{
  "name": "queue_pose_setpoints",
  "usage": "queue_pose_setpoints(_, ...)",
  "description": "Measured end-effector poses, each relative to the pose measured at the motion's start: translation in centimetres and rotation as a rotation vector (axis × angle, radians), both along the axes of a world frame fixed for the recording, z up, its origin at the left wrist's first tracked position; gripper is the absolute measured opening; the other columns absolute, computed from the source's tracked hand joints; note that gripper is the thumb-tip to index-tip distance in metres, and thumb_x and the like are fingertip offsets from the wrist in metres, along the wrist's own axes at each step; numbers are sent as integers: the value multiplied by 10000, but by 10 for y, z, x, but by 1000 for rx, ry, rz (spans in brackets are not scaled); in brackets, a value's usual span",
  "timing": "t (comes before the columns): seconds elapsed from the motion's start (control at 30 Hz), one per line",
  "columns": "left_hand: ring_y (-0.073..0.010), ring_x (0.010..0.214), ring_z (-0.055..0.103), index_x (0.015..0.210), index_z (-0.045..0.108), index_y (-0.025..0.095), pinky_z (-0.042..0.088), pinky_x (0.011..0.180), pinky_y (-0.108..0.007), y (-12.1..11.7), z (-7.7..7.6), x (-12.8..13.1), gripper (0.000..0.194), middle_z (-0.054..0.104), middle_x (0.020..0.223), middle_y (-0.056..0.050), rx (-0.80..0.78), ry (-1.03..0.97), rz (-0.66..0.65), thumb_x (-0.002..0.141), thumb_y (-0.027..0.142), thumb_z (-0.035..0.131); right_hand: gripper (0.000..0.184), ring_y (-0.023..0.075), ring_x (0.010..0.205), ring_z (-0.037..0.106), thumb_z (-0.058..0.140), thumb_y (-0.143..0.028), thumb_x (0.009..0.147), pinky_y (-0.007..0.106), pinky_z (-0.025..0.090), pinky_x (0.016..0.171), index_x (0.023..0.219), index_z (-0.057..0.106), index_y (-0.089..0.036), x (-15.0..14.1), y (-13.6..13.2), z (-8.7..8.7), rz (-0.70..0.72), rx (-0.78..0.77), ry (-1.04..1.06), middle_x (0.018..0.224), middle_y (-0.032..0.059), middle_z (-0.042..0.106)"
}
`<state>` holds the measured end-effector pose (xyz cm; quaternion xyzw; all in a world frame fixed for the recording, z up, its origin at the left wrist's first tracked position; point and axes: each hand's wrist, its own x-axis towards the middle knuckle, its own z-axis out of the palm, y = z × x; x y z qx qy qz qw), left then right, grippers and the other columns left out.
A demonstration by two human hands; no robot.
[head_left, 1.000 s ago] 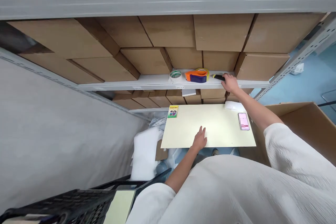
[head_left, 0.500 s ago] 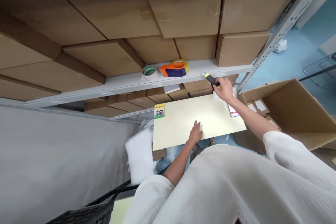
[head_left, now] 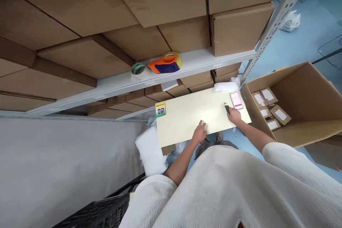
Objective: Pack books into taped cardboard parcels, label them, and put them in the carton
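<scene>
My left hand [head_left: 199, 132] rests on the near edge of a pale cream board [head_left: 181, 117], fingers spread. In my right hand [head_left: 234, 115] is a black and yellow utility knife [head_left: 227, 107], held low over the board's right part. Just beyond that hand lies a phone [head_left: 236, 100] with a pinkish screen, partly blurred. A small booklet [head_left: 160, 109] with a yellow and green cover sits at the board's far left corner. White wrapping material [head_left: 226, 86] lies at the far right corner.
On the shelf [head_left: 197, 63] ahead are an orange and blue tape dispenser [head_left: 165, 64] and a tape roll [head_left: 138, 68], before stacked cardboard boxes [head_left: 242, 30]. A large open carton [head_left: 307, 96] with several small labelled boxes stands right. White foam [head_left: 151, 153] and a black crate [head_left: 107, 213] are at left.
My right hand has come down from the shelf edge to the board, bringing the utility knife. My left hand stays on the board. The view has shifted, showing more of the open carton.
</scene>
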<state>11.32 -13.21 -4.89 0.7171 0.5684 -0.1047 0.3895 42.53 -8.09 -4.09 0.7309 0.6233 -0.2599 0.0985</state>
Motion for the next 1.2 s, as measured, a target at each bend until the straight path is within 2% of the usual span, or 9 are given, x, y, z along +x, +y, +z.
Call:
queue_pose_setpoints(0.13, -307, 1693, 292, 1674, 428, 226, 313, 1351, -485, -11, -2, -5, 635, 163, 1868, -108, -13, 16, -1, 1045, 289, 489, 432, 374, 1288, 594, 469, -261, 1075, 433, 498, 984, 1486, 512, -132, 7, -2, -13, 26, -23, -4, 1397, 265, 645)
queue_pose_setpoints(0.3, -292, 1692, 296, 1641, 469, 207, 309, 1353, -453, -16, -4, -6, 592, 172, 1864, -125, -12, 24, 17, 1055, 289, 495, 497, 383, 1311, 569, 471, -284, 1072, 464, 493, 1016, 1552, 462, -155, 10, -3, -17, 61, -37, -13, 1422, 263, 616)
queue_pose_setpoints(0.43, -294, 1699, 279, 1644, 465, 196, 296, 1361, -462, -14, -3, -6, 598, 168, 1865, -126, -7, 15, 16, 1055, 293, 490, 482, 402, 1349, 530, 405, -334, 1108, 498, 469, 1057, 1542, 493, -144, 4, -1, -9, 63, 4, -27, 1470, 274, 566)
queue_pose_setpoints(0.53, -297, 1695, 288, 1645, 469, 205, 311, 1356, -467, -8, -1, -9, 600, 168, 1866, -118, -4, 9, 13, 1051, 289, 488, 473, 396, 1365, 510, 353, -312, 1119, 496, 445, 1096, 1521, 529, -135, -8, 5, 8, 91, 58, 3, 1496, 263, 549)
queue_pose_setpoints(0.67, -288, 1696, 286, 1641, 474, 190, 307, 1359, -447, 3, 1, -18, 595, 180, 1862, -132, 15, -11, -1, 1052, 275, 480, 458, 391, 1361, 500, 353, -286, 1115, 493, 414, 1136, 1490, 573, -144, -37, 25, 42, 169, 174, 76, 1528, 236, 547)
queue_pose_setpoints(0.83, -286, 1702, 271, 1642, 468, 191, 281, 1370, -457, 17, 4, -40, 596, 202, 1856, -138, 61, -46, 11, 1049, 251, 486, 456, 387, 1308, 526, 370, -299, 1108, 498, 426, 1118, 1469, 609, -157, -91, 65, 100, 265, 407, 174, 1520, 206, 579)
queue_pose_setpoints(0.97, -309, 1706, 256, 1638, 467, 159, 289, 1361, -471, 28, 6, -70, 585, 179, 1856, -168, 72, -77, 22, 1062, 262, 479, 481, 398, 1277, 525, 393, -350, 1106, 533, 434, 1092, 1495, 595, -153, -139, 108, 155, 331, 677, 255, 1491, 208, 600)
queue_pose_setpoints(1.07, -309, 1707, 253, 1634, 472, 167, 288, 1359, -477, 36, 6, -95, 574, 179, 1856, -169, 88, -109, 32, 1069, 269, 474, 520, 402, 1334, 493, 447, -367, 1094, 537, 412, 1109, 1557, 551, -153, -175, 146, 196, 409, 855, 279, 1567, 208, 559)
queue_pose_setpoints(1.2, -313, 1699, 279, 1617, 499, 165, 286, 1362, -474, 44, 5, -122, 569, 203, 1850, -172, 116, -139, 50, 1056, 261, 490, 594, 419, 1401, 436, 462, -345, 1085, 543, 373, 1128, 1630, 470, -110, -217, 200, 234, 475, 872, 163, 1648, 232, 496)
